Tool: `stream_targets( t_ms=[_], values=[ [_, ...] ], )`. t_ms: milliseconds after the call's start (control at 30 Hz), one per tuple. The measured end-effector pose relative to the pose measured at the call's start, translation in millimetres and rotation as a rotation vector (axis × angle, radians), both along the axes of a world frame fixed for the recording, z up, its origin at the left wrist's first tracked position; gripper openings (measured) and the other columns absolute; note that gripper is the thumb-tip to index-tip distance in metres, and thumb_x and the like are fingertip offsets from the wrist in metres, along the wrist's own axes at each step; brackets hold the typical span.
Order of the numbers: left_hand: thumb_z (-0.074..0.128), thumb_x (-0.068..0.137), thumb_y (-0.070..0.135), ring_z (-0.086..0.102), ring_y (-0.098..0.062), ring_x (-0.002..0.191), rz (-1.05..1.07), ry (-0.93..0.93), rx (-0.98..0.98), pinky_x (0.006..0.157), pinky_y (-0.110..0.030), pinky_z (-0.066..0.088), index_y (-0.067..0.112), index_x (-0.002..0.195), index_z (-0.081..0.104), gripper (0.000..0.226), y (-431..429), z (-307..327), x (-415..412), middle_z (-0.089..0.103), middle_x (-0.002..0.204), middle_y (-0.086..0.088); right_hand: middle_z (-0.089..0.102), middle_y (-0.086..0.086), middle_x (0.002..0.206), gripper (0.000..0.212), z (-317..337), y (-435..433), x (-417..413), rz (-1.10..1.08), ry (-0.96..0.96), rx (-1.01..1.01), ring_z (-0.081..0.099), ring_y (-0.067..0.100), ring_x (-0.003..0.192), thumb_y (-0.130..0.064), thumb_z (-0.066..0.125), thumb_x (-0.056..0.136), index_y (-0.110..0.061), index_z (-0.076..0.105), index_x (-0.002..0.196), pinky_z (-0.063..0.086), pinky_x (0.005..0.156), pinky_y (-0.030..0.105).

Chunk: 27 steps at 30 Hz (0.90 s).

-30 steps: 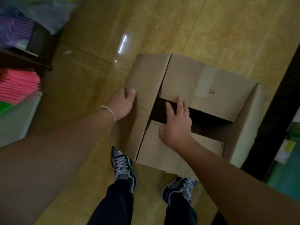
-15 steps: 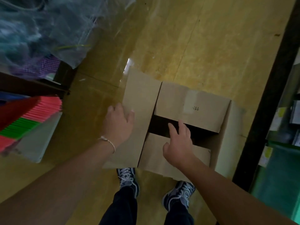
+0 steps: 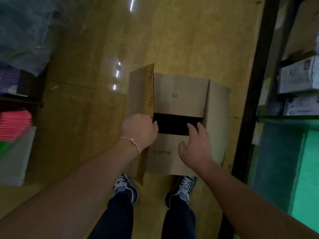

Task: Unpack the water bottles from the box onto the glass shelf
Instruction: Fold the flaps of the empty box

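Downward, left hand (image 3: 139, 130) curled round box flap (image 3: 140, 94)

One cardboard box (image 3: 215, 118) with four flaps (image 3: 179, 95), two hands, the left hand (image 3: 138, 131) and the right hand (image 3: 195, 147), two sneakers (image 3: 124, 186), one bracelet (image 3: 133, 140), and two white packages (image 3: 296, 75) at the right edge of the frame.

A glossy ochre tiled floor (image 3: 198, 40) fills the middle, with thin seams and short white streaks of reflected light (image 3: 117, 73). At the left, crumpled clear plastic bags (image 3: 22, 31) lie above a purple stack (image 3: 8, 80), a pink stack (image 3: 15, 125) and a pale white container (image 3: 15, 152). At the right stands a dark upright post (image 3: 252, 83); beyond it, white boxes (image 3: 298, 76) sit just above a glass shelf (image 3: 290, 117), with a green panel (image 3: 309, 169) below.
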<state>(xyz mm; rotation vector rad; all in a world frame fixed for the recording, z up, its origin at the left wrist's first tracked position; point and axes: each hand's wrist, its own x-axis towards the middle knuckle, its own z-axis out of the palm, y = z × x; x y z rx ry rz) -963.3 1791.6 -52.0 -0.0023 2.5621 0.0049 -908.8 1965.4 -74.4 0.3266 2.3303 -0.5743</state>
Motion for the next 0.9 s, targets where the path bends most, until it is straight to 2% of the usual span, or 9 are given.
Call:
stream_targets(
  t_ms=[133, 267, 433, 567, 633, 733, 900],
  values=[
    [0.036, 0.100, 0.038, 0.036, -0.012, 0.048, -0.087, -0.039, -0.058, 0.042, -0.022, 0.023, 0.019, 0.059, 0.040, 0.045, 26.1, -26.6, -2.9, 0.040, 0.059, 0.002, 0.018, 0.017, 0.159, 0.064, -22.7, 38.6, 7.8, -0.124, 0.034, 0.006, 0.017, 0.033, 0.144, -0.028, 0.049, 0.096, -0.014, 0.024, 0.154, 0.020, 0.117, 0.040],
    [0.040, 0.098, 0.034, 0.037, -0.014, 0.050, -0.112, -0.093, -0.081, 0.043, -0.024, 0.023, 0.018, 0.059, 0.040, 0.042, 39.6, -61.9, -10.2, 0.042, 0.060, 0.001, 0.024, 0.018, 0.157, 0.064, -48.2, 73.8, 8.7, -0.230, 0.081, 0.020, 0.022, 0.035, 0.143, -0.040, 0.046, 0.100, -0.009, 0.028, 0.152, 0.022, 0.117, 0.044],
    [0.043, 0.095, 0.033, 0.042, -0.017, 0.056, -0.163, -0.116, -0.126, 0.044, -0.023, 0.022, 0.019, 0.059, 0.037, 0.039, 40.6, -101.2, -13.1, 0.039, 0.061, 0.002, 0.028, 0.013, 0.157, 0.070, -85.1, 107.8, -1.7, -0.346, 0.095, -0.006, 0.027, 0.036, 0.142, -0.057, 0.037, 0.098, -0.015, 0.027, 0.153, 0.026, 0.114, 0.049],
    [0.045, 0.094, 0.032, 0.040, -0.018, 0.055, -0.185, -0.095, -0.173, 0.045, -0.022, 0.023, 0.019, 0.059, 0.038, 0.039, 39.4, -114.4, -13.5, 0.039, 0.060, 0.001, 0.028, 0.010, 0.157, 0.093, -107.6, 122.5, -4.3, -0.441, 0.063, -0.066, 0.034, 0.035, 0.140, -0.083, 0.034, 0.083, -0.024, 0.021, 0.154, 0.036, 0.110, 0.056],
    [0.046, 0.093, 0.032, 0.037, -0.017, 0.052, -0.192, -0.079, -0.175, 0.045, -0.022, 0.022, 0.018, 0.058, 0.037, 0.039, 38.7, -116.9, -12.8, 0.038, 0.059, 0.001, 0.026, 0.007, 0.158, 0.106, -113.3, 127.1, -5.2, -0.544, 0.044, -0.132, 0.035, 0.032, 0.140, -0.092, 0.038, 0.072, -0.028, 0.019, 0.154, 0.038, 0.109, 0.056],
    [0.047, 0.093, 0.033, 0.033, -0.016, 0.048, -0.204, -0.051, -0.181, 0.045, -0.022, 0.021, 0.017, 0.056, 0.037, 0.041, 37.8, -115.9, -12.0, 0.038, 0.057, 0.001, 0.025, 0.002, 0.160, 0.117, -116.1, 132.2, -8.5, -0.648, 0.009, -0.192, 0.034, 0.029, 0.142, -0.097, 0.046, 0.062, -0.032, 0.015, 0.155, 0.036, 0.110, 0.057],
    [0.044, 0.094, 0.035, 0.035, -0.016, 0.049, -0.172, -0.083, -0.167, 0.045, -0.022, 0.023, 0.018, 0.058, 0.039, 0.039, 38.3, -105.3, -13.3, 0.041, 0.060, 0.000, 0.033, -0.001, 0.157, 0.119, -106.5, 136.9, -8.2, -0.715, 0.013, -0.217, 0.039, 0.026, 0.139, -0.096, 0.054, 0.057, -0.036, 0.018, 0.153, 0.039, 0.109, 0.055]
  ],
)
